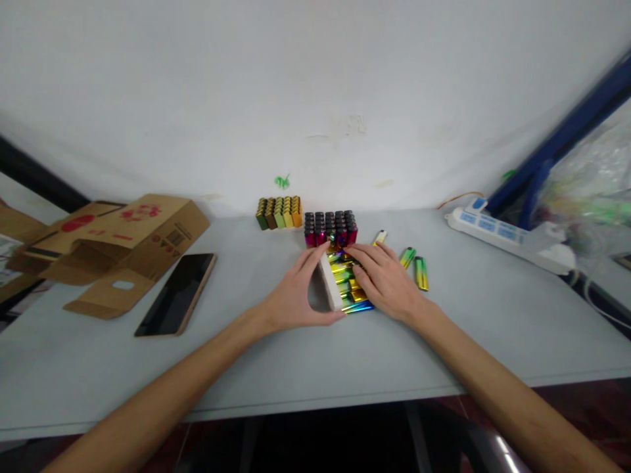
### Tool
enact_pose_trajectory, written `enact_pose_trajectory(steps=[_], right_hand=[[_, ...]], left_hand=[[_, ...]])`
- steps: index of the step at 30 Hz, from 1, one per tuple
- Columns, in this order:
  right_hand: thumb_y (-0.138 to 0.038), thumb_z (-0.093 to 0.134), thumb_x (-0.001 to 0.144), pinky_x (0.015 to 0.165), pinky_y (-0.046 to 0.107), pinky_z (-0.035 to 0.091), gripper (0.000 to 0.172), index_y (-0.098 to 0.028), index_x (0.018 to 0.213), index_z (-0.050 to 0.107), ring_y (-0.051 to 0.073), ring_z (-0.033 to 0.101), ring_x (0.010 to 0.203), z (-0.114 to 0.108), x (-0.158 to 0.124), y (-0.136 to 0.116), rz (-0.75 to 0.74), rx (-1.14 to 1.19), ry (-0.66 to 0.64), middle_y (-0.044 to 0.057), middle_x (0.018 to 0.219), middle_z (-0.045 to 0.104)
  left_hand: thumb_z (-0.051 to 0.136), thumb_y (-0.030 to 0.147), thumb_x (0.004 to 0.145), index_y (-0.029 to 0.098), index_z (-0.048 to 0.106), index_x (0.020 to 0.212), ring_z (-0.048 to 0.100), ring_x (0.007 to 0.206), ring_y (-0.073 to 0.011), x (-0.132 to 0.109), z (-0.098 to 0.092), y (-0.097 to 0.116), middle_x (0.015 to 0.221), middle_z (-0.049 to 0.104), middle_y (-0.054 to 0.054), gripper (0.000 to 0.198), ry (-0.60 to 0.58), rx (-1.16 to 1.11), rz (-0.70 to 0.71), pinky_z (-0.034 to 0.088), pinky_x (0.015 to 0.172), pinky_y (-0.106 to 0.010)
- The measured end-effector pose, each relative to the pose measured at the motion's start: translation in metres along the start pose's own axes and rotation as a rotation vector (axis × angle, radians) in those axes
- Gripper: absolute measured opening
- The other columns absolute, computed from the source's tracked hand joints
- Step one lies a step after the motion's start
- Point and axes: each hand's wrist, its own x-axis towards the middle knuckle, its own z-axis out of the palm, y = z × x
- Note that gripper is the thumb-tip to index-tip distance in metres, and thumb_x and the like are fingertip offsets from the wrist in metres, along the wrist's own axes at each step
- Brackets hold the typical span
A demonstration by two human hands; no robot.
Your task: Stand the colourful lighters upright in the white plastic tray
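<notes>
My left hand (298,295) spans a narrow white block (330,284), thumb at its near end and fingers at its far end. Against the block's right side lies a row of shiny gold, green and blue lighters (341,268). My right hand (387,279) is curled over these lighters from the right, fingertips and thumb on them; its palm hides part of the row. Just behind my hands stands a group of magenta lighters with black tops (330,226). Beyond it on the left is a block of gold-topped lighters (279,212).
Loose lighters lie right of my right hand, among them a green-gold one (420,273). A phone (177,295) and an opened cardboard box (142,230) are on the left. A white power strip (510,236) with a cable sits at the right. A wall borders the table's back.
</notes>
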Motion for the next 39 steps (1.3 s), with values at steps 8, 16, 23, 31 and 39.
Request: enact_pose_trajectory(steps=[8, 16, 23, 31, 39], right_hand=[[-0.031, 0.037, 0.111, 0.122, 0.052, 0.040, 0.047, -0.013, 0.149, 0.057, 0.030, 0.056, 0.141, 0.004, 0.013, -0.023, -0.133, -0.048, -0.038, 0.015, 0.151, 0.063], [-0.032, 0.041, 0.110, 0.122, 0.056, 0.042, 0.047, -0.020, 0.152, 0.058, 0.029, 0.055, 0.144, 0.002, 0.006, -0.010, -0.084, -0.055, -0.067, 0.011, 0.156, 0.059], [-0.032, 0.040, 0.110, 0.119, 0.054, 0.046, 0.045, -0.018, 0.146, 0.064, 0.030, 0.059, 0.139, -0.004, 0.001, 0.006, -0.063, -0.032, -0.026, 0.009, 0.147, 0.068], [-0.032, 0.040, 0.110, 0.115, 0.057, 0.043, 0.043, -0.019, 0.143, 0.064, 0.033, 0.061, 0.134, -0.006, 0.004, -0.007, -0.067, -0.118, 0.014, 0.016, 0.148, 0.064], [-0.023, 0.043, 0.109, 0.114, 0.051, 0.045, 0.037, -0.017, 0.138, 0.065, 0.029, 0.063, 0.132, 0.002, 0.010, -0.029, -0.099, -0.071, -0.060, 0.014, 0.143, 0.068]], left_hand=[[0.089, 0.048, 0.071, 0.022, 0.023, 0.166, 0.040, 0.153, -0.0374, 0.002, 0.002, 0.001, 0.163, 0.040, -0.017, 0.119, -0.001, -0.012, 0.023, 0.034, 0.130, -0.056], [0.091, 0.046, 0.069, 0.025, 0.025, 0.166, 0.043, 0.151, -0.0393, 0.004, -0.001, 0.003, 0.161, 0.044, -0.017, 0.119, -0.009, -0.007, 0.010, 0.036, 0.128, -0.059], [0.090, 0.050, 0.070, 0.024, 0.025, 0.165, 0.043, 0.151, -0.0378, 0.001, -0.002, 0.001, 0.161, 0.044, -0.017, 0.118, -0.021, 0.018, -0.004, 0.037, 0.127, -0.056], [0.090, 0.049, 0.070, 0.024, 0.023, 0.166, 0.043, 0.151, -0.0379, 0.002, -0.001, 0.001, 0.161, 0.044, -0.017, 0.119, -0.017, 0.012, 0.003, 0.037, 0.128, -0.057], [0.092, 0.049, 0.069, 0.025, 0.022, 0.167, 0.042, 0.152, -0.0367, 0.004, 0.006, -0.001, 0.163, 0.041, -0.017, 0.124, -0.001, -0.020, 0.010, 0.036, 0.129, -0.055]])
